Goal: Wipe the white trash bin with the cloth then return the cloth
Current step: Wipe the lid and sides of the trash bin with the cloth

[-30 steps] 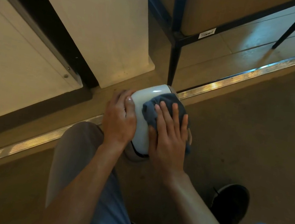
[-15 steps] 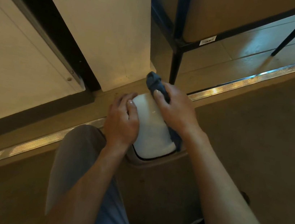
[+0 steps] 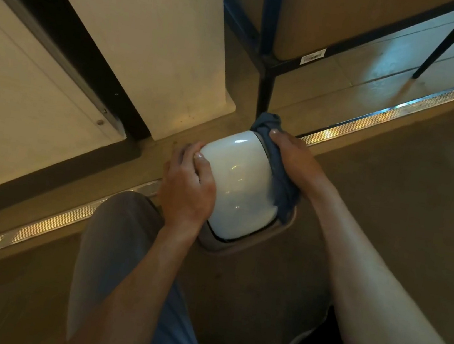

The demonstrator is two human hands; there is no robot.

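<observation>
Wiping is underway on the glossy white plastic trash bin (image 3: pixel 240 185), which stands on the brown floor against the metal threshold strip (image 3: pixel 373 121). My left hand (image 3: pixel 187 186) grips its left side, fingers curled over. My right hand (image 3: pixel 294 161) presses the soft blue-grey cloth (image 3: pixel 280 179) to the right side. I judge the lid slick and light; steady it by the edges.

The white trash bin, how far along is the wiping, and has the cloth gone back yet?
Midway, as far as one view shows. The white trash bin has a glossy lid, but cleanliness can't be judged. In hand: the right hand presses the blue cloth against the bin's side while the left hand steadies it. Left: returning the cloth.
</observation>
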